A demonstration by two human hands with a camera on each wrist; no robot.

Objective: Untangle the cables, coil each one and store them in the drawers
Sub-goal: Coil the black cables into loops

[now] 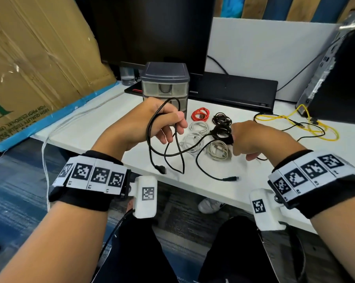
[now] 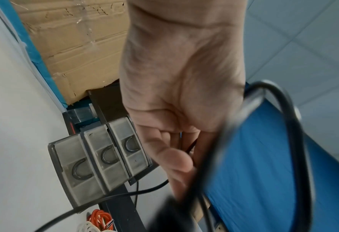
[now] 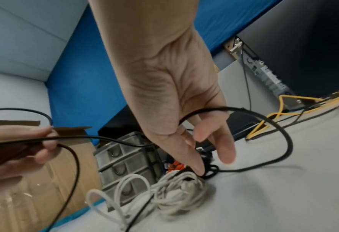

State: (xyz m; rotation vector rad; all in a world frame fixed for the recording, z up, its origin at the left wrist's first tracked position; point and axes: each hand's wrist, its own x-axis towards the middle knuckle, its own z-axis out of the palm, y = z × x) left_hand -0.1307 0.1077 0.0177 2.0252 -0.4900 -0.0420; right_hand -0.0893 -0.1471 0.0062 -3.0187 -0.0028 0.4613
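Observation:
My left hand [image 1: 170,127] is raised over the white table [image 1: 94,127] and grips a few loops of a black cable [image 1: 152,127], which also shows in the left wrist view as the black cable [image 2: 295,141]. The cable's loose length runs right to my right hand [image 1: 242,144], which is lowered onto the coils. There the black cable [image 3: 263,116] passes between thumb and fingers, and the thumb tip touches a black coil [image 3: 210,172]. One plug end [image 1: 231,178] lies near the front edge. The grey drawer unit [image 1: 164,84] stands behind with all three drawers closed.
Coiled cables lie in a group: a red coil [image 1: 201,114], two black coils [image 1: 221,119], white coils [image 1: 199,127] and a grey coil [image 1: 218,150]. A loose yellow cable [image 1: 295,123] tangles with a black one at right. Keyboard [image 1: 233,90], monitor, computer tower [image 1: 336,78], cardboard box [image 1: 39,64] surround them.

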